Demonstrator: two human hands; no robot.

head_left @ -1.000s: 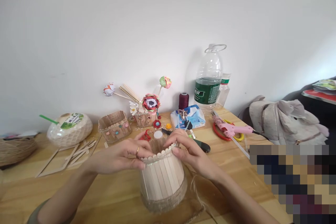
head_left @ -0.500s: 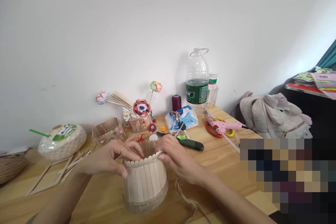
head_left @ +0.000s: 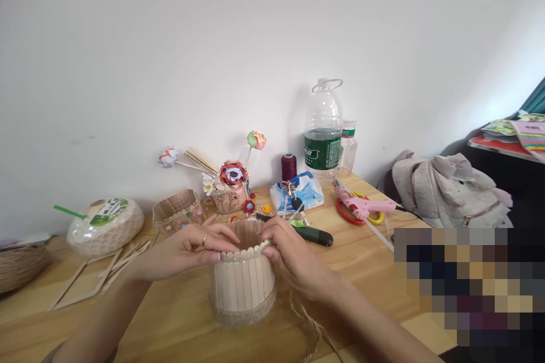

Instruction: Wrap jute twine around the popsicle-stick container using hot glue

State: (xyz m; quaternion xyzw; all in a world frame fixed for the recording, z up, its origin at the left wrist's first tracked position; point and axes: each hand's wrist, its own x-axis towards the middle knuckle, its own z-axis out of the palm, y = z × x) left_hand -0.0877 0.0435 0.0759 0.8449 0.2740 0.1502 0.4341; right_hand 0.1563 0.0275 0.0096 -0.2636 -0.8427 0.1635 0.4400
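Observation:
A round basket of upright wooden sticks [head_left: 243, 285] stands in front of me, with twine round its base and a glittery strand just below its scalloped rim. My left hand [head_left: 198, 247] grips the rim at the left, fingers over the top and inside, a ring on one finger. At the right side of the rim, my right hand [head_left: 284, 247] pinches the edge and the strand. Loose twine [head_left: 313, 326] trails over the table to the right of the basket.
Behind lie a green-black cutter [head_left: 315, 235], a tissue pack [head_left: 298, 191] with keys, and a decorated flower basket [head_left: 230, 201]. A pink glue gun [head_left: 366, 205] and scissors are at right, a large bottle [head_left: 322, 150] by the wall. Left: a wrapped coconut [head_left: 106, 229], sticks [head_left: 79, 289].
The basket has shifted slightly right and up in view. My left hand has slid along its rim, its thumb now nearer the top edge. The whole view has shifted slightly.

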